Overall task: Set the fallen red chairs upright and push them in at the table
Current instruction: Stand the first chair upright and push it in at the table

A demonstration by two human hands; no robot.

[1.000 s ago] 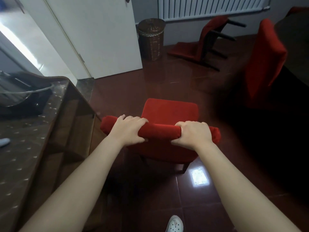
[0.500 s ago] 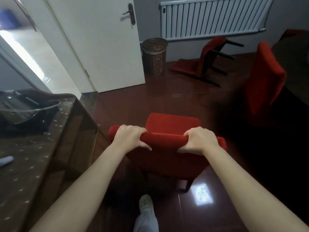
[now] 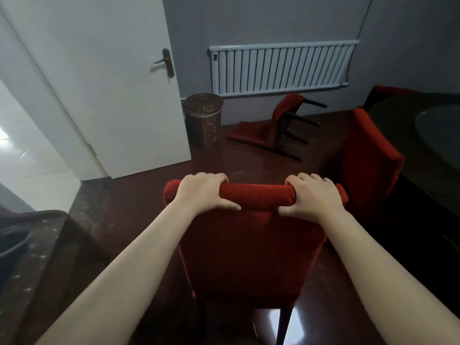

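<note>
Red chair (image 3: 251, 250), near centre, is being gripped upright at its backrest top by left hand (image 3: 202, 192) and right hand (image 3: 315, 199); pushing right toward the table (image 3: 398, 120) is likely being called for next.

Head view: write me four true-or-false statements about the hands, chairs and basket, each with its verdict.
1. The left hand and right hand both grip the near chair by its backrest top. True.
2. The far chair below the radiator stands upright. False: it lies tipped over on the floor.
3. A third chair stands upright beside the table. True.
4. The wicker basket lies on its side. False: it stands upright beside the door.
</note>
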